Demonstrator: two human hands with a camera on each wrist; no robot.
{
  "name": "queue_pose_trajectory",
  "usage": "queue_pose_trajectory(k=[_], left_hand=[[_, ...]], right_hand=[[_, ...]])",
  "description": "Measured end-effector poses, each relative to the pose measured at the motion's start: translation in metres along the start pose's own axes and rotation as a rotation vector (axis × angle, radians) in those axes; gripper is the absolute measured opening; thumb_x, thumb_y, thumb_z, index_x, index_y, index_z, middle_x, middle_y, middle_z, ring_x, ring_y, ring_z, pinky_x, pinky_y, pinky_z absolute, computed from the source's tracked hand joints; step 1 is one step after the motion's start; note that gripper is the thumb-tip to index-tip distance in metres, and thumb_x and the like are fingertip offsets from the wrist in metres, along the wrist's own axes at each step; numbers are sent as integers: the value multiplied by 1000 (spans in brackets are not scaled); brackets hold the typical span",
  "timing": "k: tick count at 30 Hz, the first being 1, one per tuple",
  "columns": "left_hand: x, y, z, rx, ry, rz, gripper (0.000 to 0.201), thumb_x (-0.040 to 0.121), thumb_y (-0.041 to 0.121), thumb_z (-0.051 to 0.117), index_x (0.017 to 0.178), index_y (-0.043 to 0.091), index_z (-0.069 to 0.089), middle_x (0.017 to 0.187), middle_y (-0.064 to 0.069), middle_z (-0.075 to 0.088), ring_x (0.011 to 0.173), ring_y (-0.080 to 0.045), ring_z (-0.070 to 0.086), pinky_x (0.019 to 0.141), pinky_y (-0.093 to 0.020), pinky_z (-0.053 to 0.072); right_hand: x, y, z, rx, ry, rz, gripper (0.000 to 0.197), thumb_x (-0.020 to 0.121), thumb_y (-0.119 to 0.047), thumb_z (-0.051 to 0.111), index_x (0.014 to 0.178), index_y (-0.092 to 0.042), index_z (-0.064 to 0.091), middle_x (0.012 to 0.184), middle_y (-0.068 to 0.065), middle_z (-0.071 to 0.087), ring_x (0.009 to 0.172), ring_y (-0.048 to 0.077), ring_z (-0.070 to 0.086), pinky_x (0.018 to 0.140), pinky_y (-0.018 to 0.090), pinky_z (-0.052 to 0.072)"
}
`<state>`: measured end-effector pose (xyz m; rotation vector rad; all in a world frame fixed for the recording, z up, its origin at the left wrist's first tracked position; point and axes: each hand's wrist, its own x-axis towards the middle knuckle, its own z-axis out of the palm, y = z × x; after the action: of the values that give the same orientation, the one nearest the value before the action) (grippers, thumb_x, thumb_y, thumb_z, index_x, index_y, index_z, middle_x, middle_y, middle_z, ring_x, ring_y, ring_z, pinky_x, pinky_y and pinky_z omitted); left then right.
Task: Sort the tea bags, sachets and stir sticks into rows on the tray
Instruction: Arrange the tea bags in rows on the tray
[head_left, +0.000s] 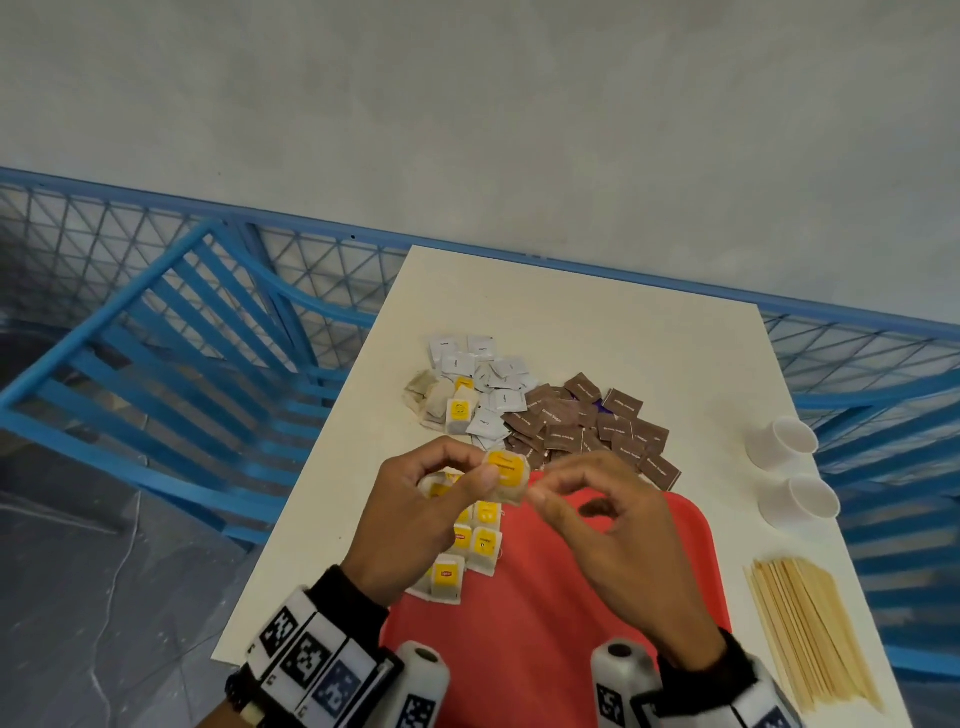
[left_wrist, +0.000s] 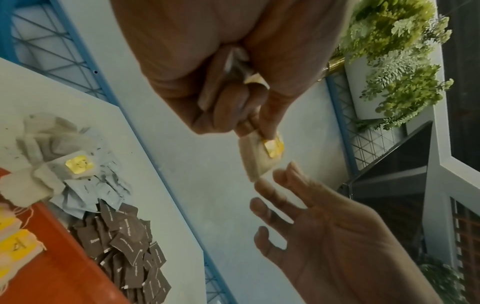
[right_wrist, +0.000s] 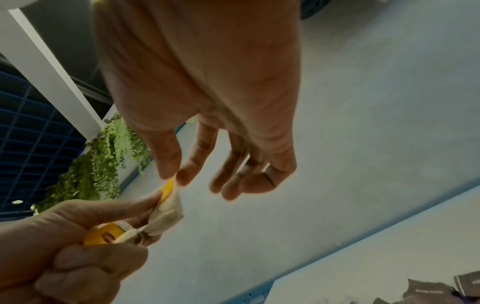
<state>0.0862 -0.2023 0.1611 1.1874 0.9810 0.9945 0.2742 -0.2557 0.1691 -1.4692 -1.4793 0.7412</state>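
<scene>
My left hand (head_left: 488, 467) pinches a tea bag (head_left: 506, 470) with a yellow tag between thumb and forefinger, above the far edge of the red tray (head_left: 545, 613). More tea bags (head_left: 436, 488) are bunched in its palm. My right hand (head_left: 537, 493) meets it, thumb and forefinger pinching the bag's right corner (right_wrist: 172, 181). Several tea bags (head_left: 483, 540) lie in rows on the tray's left side. Loose tea bags (head_left: 441, 402), white sachets (head_left: 488, 374) and brown sachets (head_left: 587, 421) are heaped on the table beyond. Stir sticks (head_left: 810, 629) lie right of the tray.
Two white paper cups (head_left: 784, 441) (head_left: 802, 501) stand at the right edge of the white table (head_left: 597, 312). A blue slatted chair (head_left: 171, 364) stands to the left, and a blue mesh railing runs behind the table.
</scene>
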Motion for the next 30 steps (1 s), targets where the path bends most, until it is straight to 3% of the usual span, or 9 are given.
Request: queue_pose_trajectory(k=[3,6,9,13,16,18,22,26,30], left_hand=[[-2,1,0,11,-28,8,11,82,24,70,83,13,68,54,11,54,39,-8,33,40,-19,28],[-4,-4,-1,26,-82,8,17,86,26,76,84,13,66,55,11,53,40,-5,35,40,-19,29],[-9,-5,-7,74,-158,-11,26,80,39,73,83,15,63,63,9,55,43,-4,38,41,-20,32],[-8,-4,-13,111,-123,24,38,76,45,73,106,23,67,90,0,64,55,-2,54,48,-14,42],[-5,0,-6,174,-147,90,19,87,32,75,96,16,70,77,11,65,59,1,57,55,-13,45],[-4,1,-4,193,-121,113,19,86,27,71,84,9,68,67,14,61,53,3,53,54,-9,42],[-1,-4,-6,198,-88,132,27,83,40,76,96,17,71,84,5,69,69,-2,61,64,-13,47],[-1,-12,-1,170,-98,83,5,87,17,72,89,12,72,75,6,69,60,3,58,57,-8,43],[0,-44,-15,347,-87,-7,6,87,16,74,83,19,72,72,10,68,63,1,59,63,-12,44]], right_hand=[[2,-2,9,90,13,24,16,83,-40,75,98,-33,72,100,-13,70,89,13,66,70,31,51],[0,-2,19,146,-3,40,4,87,-26,73,89,-27,75,83,-7,72,73,14,64,61,37,49],[1,0,17,233,41,94,4,88,-22,71,88,-23,76,81,-4,74,76,25,66,66,46,51],[4,0,17,203,10,91,5,89,-21,71,86,-24,75,82,-2,73,77,26,65,68,49,50],[3,0,20,208,6,75,6,87,-28,71,86,-24,75,80,0,72,73,33,62,61,51,48],[4,1,20,226,32,78,6,87,-27,71,86,-22,75,79,2,71,73,34,61,60,49,47],[5,3,20,212,17,93,4,87,-23,72,85,-23,75,78,0,72,72,28,63,59,40,47],[2,9,26,306,-25,153,2,86,-17,73,87,-18,75,77,-1,73,69,9,63,61,22,47],[-2,46,40,309,-101,314,6,86,-13,74,87,-8,74,69,2,70,63,11,58,63,25,48]])
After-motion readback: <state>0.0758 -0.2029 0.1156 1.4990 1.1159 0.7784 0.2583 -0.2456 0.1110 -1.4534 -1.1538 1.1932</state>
